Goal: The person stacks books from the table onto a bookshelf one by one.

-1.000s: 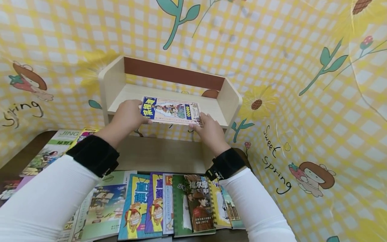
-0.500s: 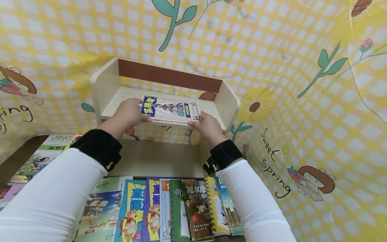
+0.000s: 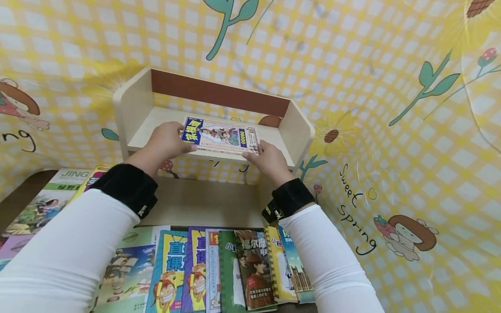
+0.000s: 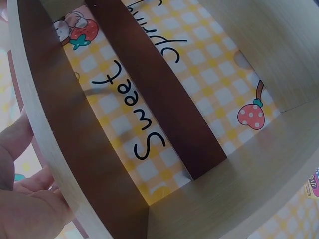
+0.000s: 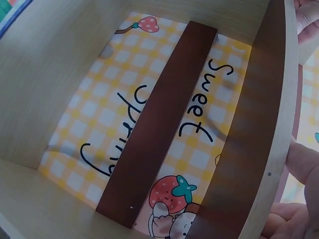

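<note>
A book (image 3: 219, 135) with a blue, white and pink illustrated cover lies flat, cover up, over the upper board of a pale wooden bookshelf (image 3: 135, 102), close to its front edge. My left hand (image 3: 164, 141) grips the book's left end, thumb along the front side. At the other end, my right hand (image 3: 270, 161) holds the front right corner. In the left wrist view, part of the left hand (image 4: 37, 204) shows past the shelf board's edge; the right wrist view shows the right hand (image 5: 296, 199) likewise. The board hides the book in both wrist views.
Below, a row of overlapping books includes a green spiral-bound book (image 3: 231, 274) and a dark-covered book (image 3: 256, 274). More books (image 3: 47, 208) lie at the left on a dark tabletop (image 3: 29, 189). Yellow checked cloth (image 3: 352, 52) surrounds the shelf.
The book has moved slightly back over the shelf, with both hands still holding its ends; more of the board's front edge now shows below it. The head view has shifted slightly.
</note>
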A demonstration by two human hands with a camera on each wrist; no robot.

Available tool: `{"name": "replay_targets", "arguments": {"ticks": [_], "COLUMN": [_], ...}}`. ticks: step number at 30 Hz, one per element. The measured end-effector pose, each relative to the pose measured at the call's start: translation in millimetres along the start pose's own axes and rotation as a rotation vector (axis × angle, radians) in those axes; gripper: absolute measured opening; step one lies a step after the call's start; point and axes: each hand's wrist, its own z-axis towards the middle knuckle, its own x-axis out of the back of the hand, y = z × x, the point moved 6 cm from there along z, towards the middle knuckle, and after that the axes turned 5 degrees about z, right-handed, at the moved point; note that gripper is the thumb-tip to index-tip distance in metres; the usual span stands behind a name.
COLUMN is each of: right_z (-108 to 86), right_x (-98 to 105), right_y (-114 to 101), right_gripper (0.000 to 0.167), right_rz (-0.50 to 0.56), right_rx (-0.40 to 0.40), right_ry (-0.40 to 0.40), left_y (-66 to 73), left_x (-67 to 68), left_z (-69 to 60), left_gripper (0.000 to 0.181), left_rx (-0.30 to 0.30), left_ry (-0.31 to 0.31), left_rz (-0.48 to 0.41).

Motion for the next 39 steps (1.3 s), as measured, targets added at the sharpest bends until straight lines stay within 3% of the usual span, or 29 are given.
{"name": "replay_targets", "arguments": {"ticks": [7, 23, 29, 32, 35, 39], "right_z": [0.4, 0.1, 1.9, 1.1, -5.2, -22.4], "right_x": [4.3, 8.4, 6.9, 4.0, 7.3, 17.1], "right_y": [0.2, 5.1, 7.2, 11.3, 18.4, 22.0], "right_gripper": [0.039, 0.057, 0.067, 0.074, 0.079, 0.079], "right_rz": [-0.012, -0.059, -0.046, 0.009, 0.080, 0.120], "right_rx": [0.003, -0.035, -0.020, -0.030, -0.039, 0.039], "right_ry": [0.015, -0.001, -0.004, 0.011, 0.076, 0.181], "left_y": [1.1, 9.1, 8.1, 3.1, 0.1, -2.2], "left_x": [0.3, -6.1, -9.2, -10.9, -12.2, -10.0], "left_z": [1.6, 4.0, 7.3, 6.7, 2.4, -13.8], "left_gripper": [0.074, 0.070, 0.068, 0.073, 0.078, 0.079], "left_rx": [0.012, -0.018, -0.032, -0.046, -0.083, -0.160], "left_ry": [0.012, 0.005, 0.012, 0.049, 0.119, 0.212], "left_rz": [-0.022, -0.023, -0.066, -0.106, -0.156, -0.176]}}
